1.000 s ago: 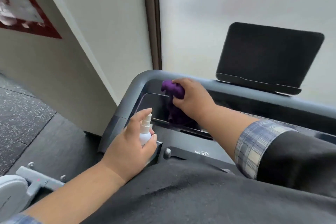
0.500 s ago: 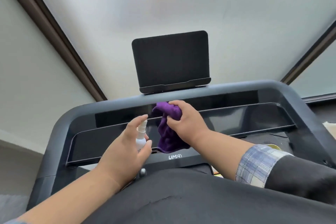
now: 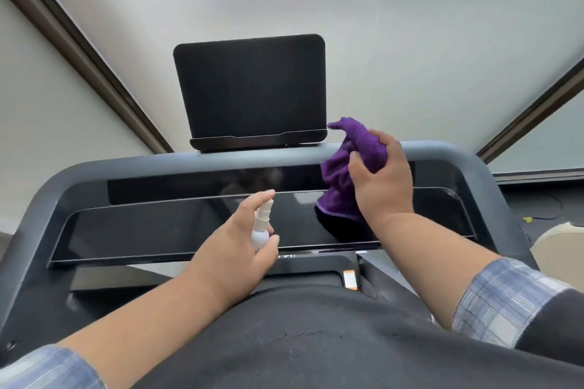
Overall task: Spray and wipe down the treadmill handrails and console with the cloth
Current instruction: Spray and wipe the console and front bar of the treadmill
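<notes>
Right hand: right hand (image 3: 380,181) bunches the purple cloth (image 3: 343,181), fingers curled round it; the cloth hangs against the glossy console panel (image 3: 177,224) just under and left of the hand.
Left hand: left hand (image 3: 235,241) wraps the small white spray bottle (image 3: 263,223), forefinger over the nozzle, which points away from the body toward the panel.
Console's long axis: runs side to side across both hands, from beyond the left hand to beyond the right.
Nearer hand: the cloth hand sits at the panel's right part; the stretch beyond it toward the right handrail (image 3: 493,196) looks like the next reach.
Left handrail: left handrail (image 3: 41,199) lies well apart, outward of the bottle hand.
Tablet stand: dark stand (image 3: 252,91) rises just above and left of the cloth.
Judgement: wiping probably goes on sideways along the panel.
</notes>
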A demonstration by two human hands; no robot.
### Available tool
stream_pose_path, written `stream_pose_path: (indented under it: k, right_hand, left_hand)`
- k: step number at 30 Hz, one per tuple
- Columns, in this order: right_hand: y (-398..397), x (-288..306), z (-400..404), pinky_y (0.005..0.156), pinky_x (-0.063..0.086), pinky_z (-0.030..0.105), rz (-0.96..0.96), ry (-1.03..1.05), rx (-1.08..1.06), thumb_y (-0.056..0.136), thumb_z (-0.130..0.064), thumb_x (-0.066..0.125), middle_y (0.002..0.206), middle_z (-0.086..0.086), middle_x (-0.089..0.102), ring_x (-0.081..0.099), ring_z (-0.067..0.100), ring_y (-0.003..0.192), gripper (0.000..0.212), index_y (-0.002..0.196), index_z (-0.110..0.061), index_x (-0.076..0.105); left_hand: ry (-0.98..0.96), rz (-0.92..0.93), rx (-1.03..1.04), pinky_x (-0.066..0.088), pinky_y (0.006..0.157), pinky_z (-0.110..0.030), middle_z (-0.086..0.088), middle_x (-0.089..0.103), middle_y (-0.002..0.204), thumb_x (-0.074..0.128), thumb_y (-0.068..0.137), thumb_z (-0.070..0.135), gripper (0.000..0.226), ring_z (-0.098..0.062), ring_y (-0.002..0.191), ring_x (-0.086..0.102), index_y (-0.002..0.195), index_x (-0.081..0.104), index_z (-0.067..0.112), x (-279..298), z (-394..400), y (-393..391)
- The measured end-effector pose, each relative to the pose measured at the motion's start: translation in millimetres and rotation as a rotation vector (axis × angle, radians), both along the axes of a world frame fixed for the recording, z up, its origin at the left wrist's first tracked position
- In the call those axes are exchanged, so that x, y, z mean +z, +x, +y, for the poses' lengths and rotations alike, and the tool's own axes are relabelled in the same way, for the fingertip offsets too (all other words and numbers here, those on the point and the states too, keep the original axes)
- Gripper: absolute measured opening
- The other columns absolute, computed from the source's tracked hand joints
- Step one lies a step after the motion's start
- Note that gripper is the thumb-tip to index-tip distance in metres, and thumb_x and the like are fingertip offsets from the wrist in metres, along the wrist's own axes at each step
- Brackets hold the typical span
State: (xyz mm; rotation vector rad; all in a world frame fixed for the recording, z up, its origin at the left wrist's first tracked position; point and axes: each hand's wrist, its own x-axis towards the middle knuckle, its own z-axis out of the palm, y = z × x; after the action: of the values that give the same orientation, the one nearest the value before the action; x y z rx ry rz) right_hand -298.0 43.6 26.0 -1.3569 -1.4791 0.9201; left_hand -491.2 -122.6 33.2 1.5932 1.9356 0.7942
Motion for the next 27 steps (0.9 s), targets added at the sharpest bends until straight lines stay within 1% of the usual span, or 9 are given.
stream_pose_path:
  k: [3,4,6,8,11,15,20,24,27]
  right_hand:
    - [13.0,-10.6,28.6,0.107,0.043,0.030,-0.087,-0.020,-0.007,0.089,-0.030,0.068,0.125,-0.006,0.059,0.058,0.009,0.114,0.040,0.126,-0.033,0.054]
    - [15.4,-16.3,34.5,0.110,0.040,0.036,-0.162,-0.034,0.021,0.089,-0.029,0.068,0.130,-0.001,0.057,0.055,0.017,0.120,0.043,0.130,-0.027,0.054]
    - [16.1,-28.6,39.4,0.116,0.031,0.041,-0.371,-0.047,0.097,0.089,-0.032,0.069,0.140,0.006,0.053,0.046,0.026,0.131,0.053,0.137,-0.017,0.052]
    - [10.5,-38.3,36.3,0.119,0.024,0.043,-0.523,-0.019,0.131,0.088,-0.039,0.070,0.145,0.008,0.049,0.039,0.028,0.137,0.061,0.140,-0.015,0.050]
    - [-4.9,-44.7,26.4,0.121,0.020,0.047,-0.591,0.023,0.154,0.086,-0.045,0.069,0.149,0.008,0.044,0.033,0.030,0.142,0.067,0.143,-0.017,0.046]
    - [-30.9,-49.8,13.2,0.124,0.014,0.045,-0.710,0.076,0.291,0.084,-0.046,0.071,0.157,0.008,0.036,0.024,0.029,0.148,0.073,0.146,-0.021,0.043]
    - [-67.8,-52.1,-1.7,0.124,0.012,0.045,-0.774,0.101,0.367,0.087,-0.045,0.066,0.160,0.008,0.033,0.019,0.028,0.150,0.076,0.151,-0.018,0.036]
    - [-100.3,-53.0,-16.1,0.124,0.013,0.044,-0.831,0.135,0.436,0.087,-0.045,0.066,0.162,0.009,0.030,0.017,0.027,0.151,0.082,0.154,-0.013,0.032]
    - [-134.6,-52.3,-29.5,0.125,0.011,0.045,-0.873,0.156,0.506,0.087,-0.047,0.065,0.163,0.010,0.027,0.014,0.027,0.152,0.085,0.156,-0.012,0.029]
  left_hand:
    - [-0.008,0.011,0.042,0.052,0.075,-0.034,0.021,0.060,0.094,0.065,0.088,0.027,0.079,-0.007,0.075,0.061,0.126,0.014,0.075,-5.0,-2.6,11.4]
    - [-0.011,0.013,0.057,0.053,0.075,-0.034,0.021,0.060,0.094,0.065,0.088,0.027,0.079,-0.008,0.076,0.061,0.126,0.014,0.074,-5.2,-4.3,13.6]
    - [-0.022,0.012,0.086,0.053,0.076,-0.036,0.022,0.060,0.095,0.065,0.088,0.029,0.077,-0.008,0.078,0.061,0.129,0.016,0.072,-4.5,-7.5,16.1]
    - [-0.040,0.010,0.106,0.053,0.077,-0.038,0.021,0.060,0.096,0.064,0.088,0.029,0.074,-0.009,0.081,0.061,0.132,0.019,0.068,-4.7,-10.2,15.8]
    - [-0.059,0.004,0.123,0.052,0.079,-0.036,0.020,0.060,0.096,0.063,0.088,0.028,0.073,-0.008,0.081,0.061,0.134,0.020,0.064,-6.6,-14.1,12.0]
    - [-0.047,0.011,0.100,0.050,0.076,-0.027,0.021,0.058,0.095,0.064,0.089,0.027,0.074,-0.005,0.081,0.059,0.133,0.018,0.065,-7.0,-16.4,2.2]
    - [-0.028,0.022,0.080,0.048,0.073,-0.023,0.023,0.057,0.096,0.065,0.089,0.028,0.074,-0.002,0.079,0.058,0.134,0.017,0.064,-6.5,-18.8,-24.6]
    - [0.000,0.009,0.088,0.050,0.073,-0.024,0.026,0.057,0.096,0.064,0.089,0.028,0.073,-0.004,0.081,0.059,0.135,0.018,0.062,-4.8,-26.8,-54.6]
    - [0.024,-0.007,0.075,0.046,0.073,-0.018,0.025,0.057,0.096,0.063,0.088,0.026,0.072,-0.003,0.081,0.058,0.135,0.019,0.060,-3.2,-33.2,-78.6]
